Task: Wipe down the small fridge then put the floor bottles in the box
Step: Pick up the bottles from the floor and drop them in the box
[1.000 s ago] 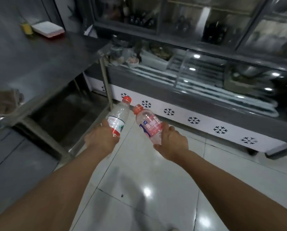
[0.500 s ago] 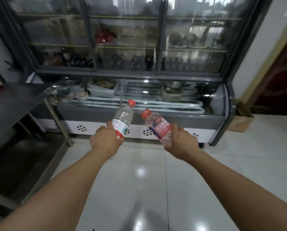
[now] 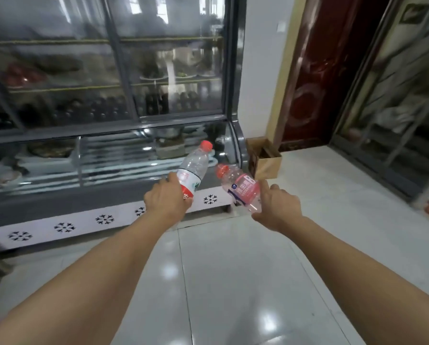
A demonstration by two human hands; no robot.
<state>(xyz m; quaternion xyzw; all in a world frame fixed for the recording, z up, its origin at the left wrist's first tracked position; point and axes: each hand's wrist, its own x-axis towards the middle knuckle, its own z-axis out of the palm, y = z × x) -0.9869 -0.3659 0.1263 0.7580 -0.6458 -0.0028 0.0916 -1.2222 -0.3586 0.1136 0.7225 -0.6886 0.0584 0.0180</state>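
Note:
My left hand (image 3: 167, 199) grips a clear water bottle (image 3: 194, 168) with a red cap and a red-and-white label, tilted to the right. My right hand (image 3: 275, 206) grips a pink drink bottle (image 3: 240, 188) with a red cap, tilted to the left. Both bottles are held out in front of me above the tiled floor. An open cardboard box (image 3: 265, 158) stands on the floor ahead, against the right end of the glass display fridge (image 3: 104, 135).
The display fridge fills the left half of the view, its white base marked with snowflakes. A dark red door (image 3: 315, 78) and a glass sliding door (image 3: 392, 95) lie to the right. Glossy white floor tiles (image 3: 233, 282) stretch between me and the box.
My view has swung to the right along the fridge. The steel table has left the view and the cardboard box has come in. Both hands still hold their bottles.

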